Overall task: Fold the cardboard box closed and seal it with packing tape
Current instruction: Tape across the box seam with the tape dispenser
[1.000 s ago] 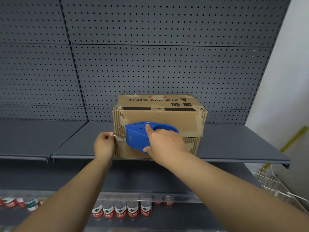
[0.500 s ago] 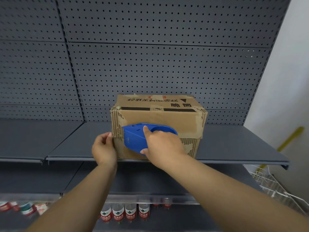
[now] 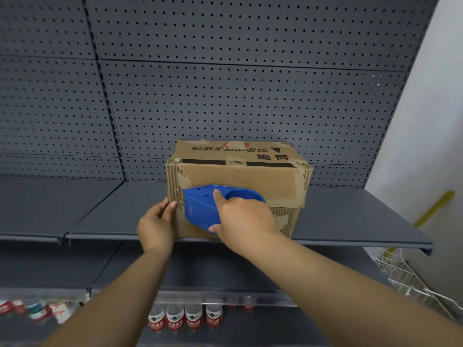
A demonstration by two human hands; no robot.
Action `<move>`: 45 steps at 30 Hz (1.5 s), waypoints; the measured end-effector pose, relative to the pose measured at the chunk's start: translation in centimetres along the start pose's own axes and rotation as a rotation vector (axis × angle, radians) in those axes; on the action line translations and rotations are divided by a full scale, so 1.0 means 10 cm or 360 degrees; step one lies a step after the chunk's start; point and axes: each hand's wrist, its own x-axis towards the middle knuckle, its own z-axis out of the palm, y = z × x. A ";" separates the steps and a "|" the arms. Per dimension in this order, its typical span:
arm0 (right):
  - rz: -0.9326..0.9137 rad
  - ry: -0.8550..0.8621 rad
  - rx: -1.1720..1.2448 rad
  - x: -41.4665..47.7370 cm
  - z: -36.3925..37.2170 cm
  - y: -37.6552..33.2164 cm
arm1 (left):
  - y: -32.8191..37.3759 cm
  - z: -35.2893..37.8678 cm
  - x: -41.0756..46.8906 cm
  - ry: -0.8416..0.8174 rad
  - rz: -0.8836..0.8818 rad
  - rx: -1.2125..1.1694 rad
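Observation:
A worn brown cardboard box (image 3: pixel 240 176) with black print on top stands closed on a grey shelf (image 3: pixel 350 221). My right hand (image 3: pixel 246 219) grips a blue tape dispenser (image 3: pixel 203 209) and holds it against the box's front face near the left edge. My left hand (image 3: pixel 156 222) lies at the box's front left corner, its fingers touching the cardboard there. Any tape strip is too faint to make out.
Grey pegboard (image 3: pixel 225 96) backs the shelves. Water bottles with red labels (image 3: pixel 185 319) stand on a lower shelf. A white wire rack (image 3: pixel 413 279) juts out at the lower right, beside a white wall (image 3: pixel 431 108).
My left hand, fisted a second ago, has spread its fingers onto the box's left corner. The dispenser has shifted slightly left along the front face.

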 end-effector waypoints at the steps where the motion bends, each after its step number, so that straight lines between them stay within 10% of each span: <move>1: 0.0000 0.0005 -0.0022 0.00 0.01 0.00 | 0.00 -0.01 0.01 -0.0010 0.0000 0.0003; 45: -0.0020 -0.0259 0.0198 -0.36 0.01 0.97 | 0.01 0.37 0.26 0.0066 0.0237 0.0049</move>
